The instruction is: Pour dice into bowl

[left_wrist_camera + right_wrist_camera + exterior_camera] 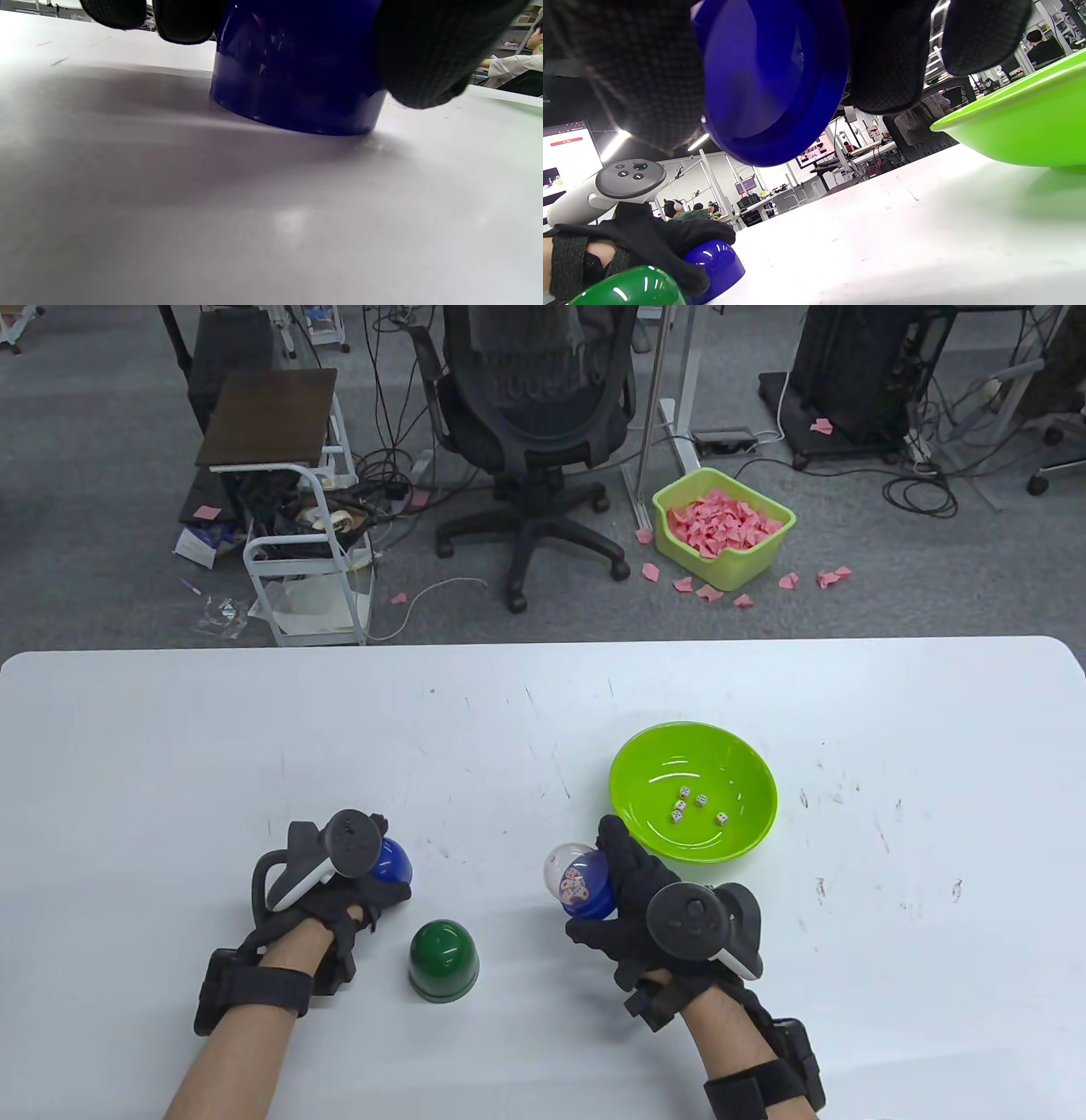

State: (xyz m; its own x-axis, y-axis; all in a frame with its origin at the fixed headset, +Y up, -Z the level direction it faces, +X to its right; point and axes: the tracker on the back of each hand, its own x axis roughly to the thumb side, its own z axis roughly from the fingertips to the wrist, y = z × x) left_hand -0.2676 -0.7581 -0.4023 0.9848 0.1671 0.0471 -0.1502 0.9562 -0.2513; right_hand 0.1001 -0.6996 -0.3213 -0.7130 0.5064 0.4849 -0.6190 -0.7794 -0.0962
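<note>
— Where are the dice [578, 889] now?

— In the blue base [594, 891] under a clear dome [562, 865], which our right hand [653, 903] wraps around; the green bowl [747, 831] sits just beyond our fingertips.

— How will it handle?

— Light, hard and slick, we judge; we hold low on the base. Our left hand [327, 882] rests on the blue cup [392, 861], the green cup [443, 959] beside it.
</note>
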